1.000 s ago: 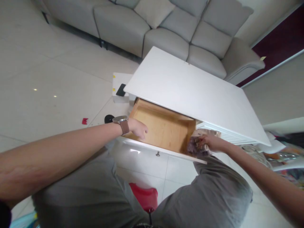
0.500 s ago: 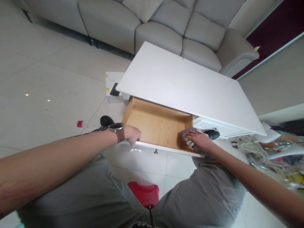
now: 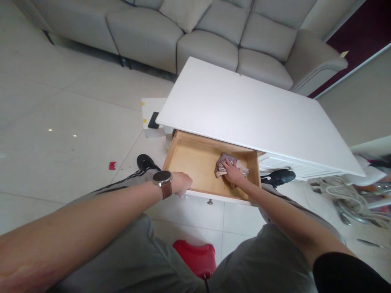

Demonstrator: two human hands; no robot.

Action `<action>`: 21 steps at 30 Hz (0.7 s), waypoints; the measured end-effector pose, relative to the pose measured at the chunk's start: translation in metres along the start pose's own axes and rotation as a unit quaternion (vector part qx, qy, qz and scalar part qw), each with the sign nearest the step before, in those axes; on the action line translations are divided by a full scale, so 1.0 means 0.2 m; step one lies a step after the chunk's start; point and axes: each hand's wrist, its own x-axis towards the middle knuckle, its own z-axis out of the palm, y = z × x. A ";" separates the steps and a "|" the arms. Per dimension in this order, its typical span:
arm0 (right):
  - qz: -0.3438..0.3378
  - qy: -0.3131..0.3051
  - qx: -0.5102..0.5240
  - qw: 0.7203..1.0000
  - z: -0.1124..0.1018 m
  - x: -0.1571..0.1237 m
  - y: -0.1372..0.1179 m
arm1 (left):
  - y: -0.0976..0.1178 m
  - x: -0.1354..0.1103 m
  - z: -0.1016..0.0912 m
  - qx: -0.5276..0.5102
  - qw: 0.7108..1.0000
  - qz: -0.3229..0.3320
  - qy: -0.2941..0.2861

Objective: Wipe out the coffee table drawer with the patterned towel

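Note:
A wooden drawer point(image 3: 195, 162) stands pulled out from under a white table point(image 3: 244, 114). My right hand point(image 3: 232, 173) lies inside the drawer with its fingers pressed on a crumpled purplish cloth point(image 3: 224, 163) on the drawer bottom. My left hand point(image 3: 181, 183), a brown-strapped watch on its wrist, is closed over the white front edge of the drawer point(image 3: 198, 194) at its left end. A small metal knob point(image 3: 209, 201) hangs on the drawer front.
A grey sofa point(image 3: 214, 36) runs behind the table. A white box with a black object on it point(image 3: 149, 118) sits on the tiled floor at the left. Cables and clutter point(image 3: 351, 199) lie at the right. A red object point(image 3: 195, 254) shows between my knees.
My right hand has brought the cloth from the drawer's right corner toward the middle of its bottom. My left hand stays on the front edge. The view has shifted slightly.

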 end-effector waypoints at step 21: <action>-0.141 0.027 0.027 0.989 -0.17 0.40 -0.44 | -0.02 -0.04 0.03 0.034 0.998 0.039 0.022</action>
